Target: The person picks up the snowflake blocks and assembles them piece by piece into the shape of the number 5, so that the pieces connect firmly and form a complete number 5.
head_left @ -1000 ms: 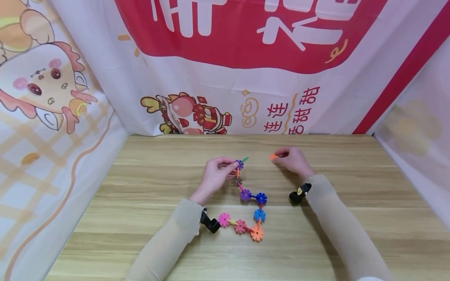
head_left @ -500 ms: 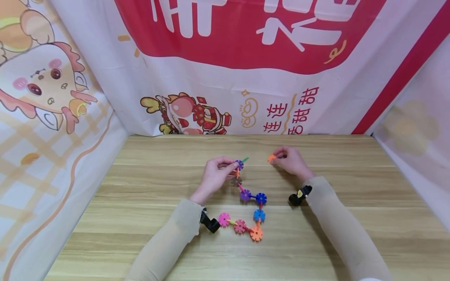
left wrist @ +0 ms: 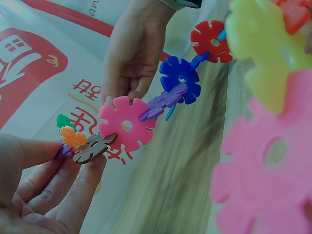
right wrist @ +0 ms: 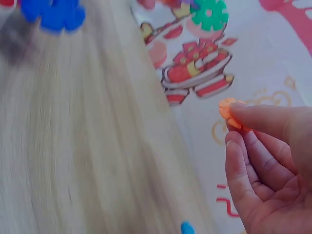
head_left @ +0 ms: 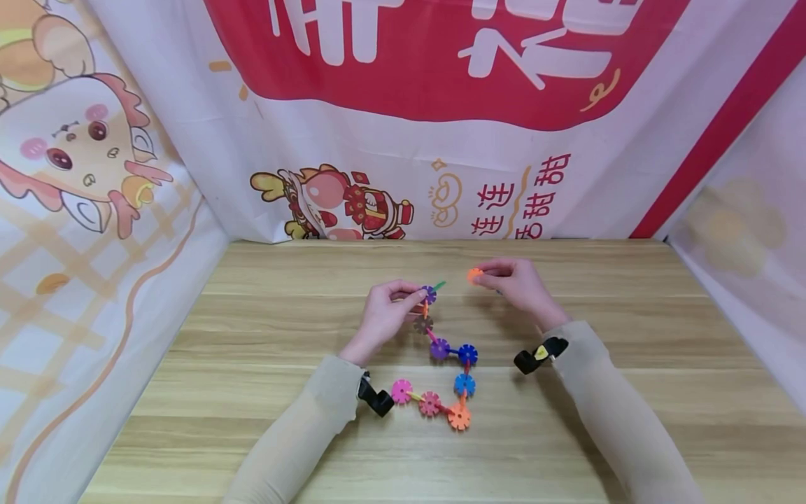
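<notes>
A chain of interlocking snowflake discs zigzags over the table, with a pink disc point(head_left: 401, 392), an orange disc point(head_left: 460, 418) and a light blue disc point(head_left: 464, 385) in its near part. My left hand point(head_left: 384, 315) pinches the far end by a purple disc point(head_left: 429, 294), between a green disc point(head_left: 440, 285) and an orange one. A brown disc point(left wrist: 95, 147) sits just beyond my left fingertips in the left wrist view. My right hand point(head_left: 519, 285), to the right of the chain end and apart from it, pinches a loose orange snowflake disc point(right wrist: 231, 113) between thumb and fingers.
A small blue piece point(head_left: 499, 292) shows just below my right hand, mostly hidden. The wooden table point(head_left: 252, 336) meets a printed cloth backdrop point(head_left: 220, 140) at its rear edge, and cloth also hangs at both sides.
My right hand has moved a little to the left and away from me with the orange disc, closer to the chain's end. A blue piece now shows beneath it. My left hand holds still.
</notes>
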`<state>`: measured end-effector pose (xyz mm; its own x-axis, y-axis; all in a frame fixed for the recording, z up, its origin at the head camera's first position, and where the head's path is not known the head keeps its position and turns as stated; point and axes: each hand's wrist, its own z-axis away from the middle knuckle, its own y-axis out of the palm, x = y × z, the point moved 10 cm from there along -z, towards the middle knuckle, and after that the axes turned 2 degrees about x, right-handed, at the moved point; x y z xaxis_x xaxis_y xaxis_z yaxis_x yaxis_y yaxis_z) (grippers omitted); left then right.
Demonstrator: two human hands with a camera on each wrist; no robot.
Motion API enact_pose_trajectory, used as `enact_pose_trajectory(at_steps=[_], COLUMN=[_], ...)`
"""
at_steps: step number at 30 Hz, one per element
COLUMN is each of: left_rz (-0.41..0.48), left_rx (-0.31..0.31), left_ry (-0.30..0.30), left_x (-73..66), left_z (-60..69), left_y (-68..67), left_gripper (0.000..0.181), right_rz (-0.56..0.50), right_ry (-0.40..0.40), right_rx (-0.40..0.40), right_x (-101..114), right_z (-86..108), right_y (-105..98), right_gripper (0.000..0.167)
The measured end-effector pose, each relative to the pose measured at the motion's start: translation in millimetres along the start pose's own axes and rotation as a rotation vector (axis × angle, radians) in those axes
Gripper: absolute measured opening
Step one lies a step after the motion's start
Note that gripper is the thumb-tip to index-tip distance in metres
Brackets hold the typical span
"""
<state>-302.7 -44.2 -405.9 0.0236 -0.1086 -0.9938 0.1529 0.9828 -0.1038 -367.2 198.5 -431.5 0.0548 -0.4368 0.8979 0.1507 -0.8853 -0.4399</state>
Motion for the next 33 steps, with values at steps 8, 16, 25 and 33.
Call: enact_pose_trajectory(at_steps=[8, 16, 25, 33], left_rz=[-0.002, -0.003, -0.008, -0.002], left_rx=[0.006, 0.007, 0.002, 0.009], left_ry=[-0.002, 0.003, 0.009, 0.019], left_x=[1.5, 1.2, 0.6, 24.2], left_z=[-0.6, -1.4, -1.2, -15.7], left_y=[0.5, 0.6, 1.0, 0.7], left_gripper=[0.015, 0.015, 0.015, 0.019], right_rz=[-0.187, -0.248, -0.278, -0.291], right_ry=[-0.045, -0.078, -0.088, -0.094], right_rx=[-0.007, -0.008, -0.01, 0.013], right_x=[22.9, 31.0, 34.3, 34.1], right_z=[8.2, 10.2, 13.4, 13.3], right_y=[11.7, 23.9, 28.6, 33.4], right_gripper=[0.031, 0.027, 0.029, 0.026])
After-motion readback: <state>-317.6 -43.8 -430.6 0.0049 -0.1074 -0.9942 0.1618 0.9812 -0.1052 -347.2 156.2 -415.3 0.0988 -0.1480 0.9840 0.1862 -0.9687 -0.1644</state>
